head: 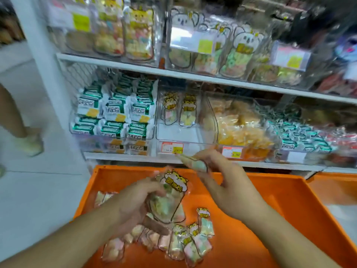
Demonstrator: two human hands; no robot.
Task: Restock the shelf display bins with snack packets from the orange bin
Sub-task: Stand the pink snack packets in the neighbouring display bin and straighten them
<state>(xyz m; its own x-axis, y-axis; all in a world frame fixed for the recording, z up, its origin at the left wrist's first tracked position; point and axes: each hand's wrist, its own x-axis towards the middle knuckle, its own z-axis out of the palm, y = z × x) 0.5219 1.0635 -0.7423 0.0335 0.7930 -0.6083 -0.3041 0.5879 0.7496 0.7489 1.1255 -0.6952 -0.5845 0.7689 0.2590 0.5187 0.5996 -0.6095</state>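
Snack packets (179, 242) lie in a loose heap in the orange bin (280, 200), below the clear display bin (181, 136). That bin sits on the shelf just above the orange bin and has only two packets standing at its back. The left hand (135, 202) is curled around a tiger packet (170, 198) over the orange bin. The right hand (218, 178) pinches another packet (195, 163) by its edge, just in front of the display bin. That pinch looks thin — the slippery packet could slide out and drop. Pushed in too fast, it could knock over the two standing packets.
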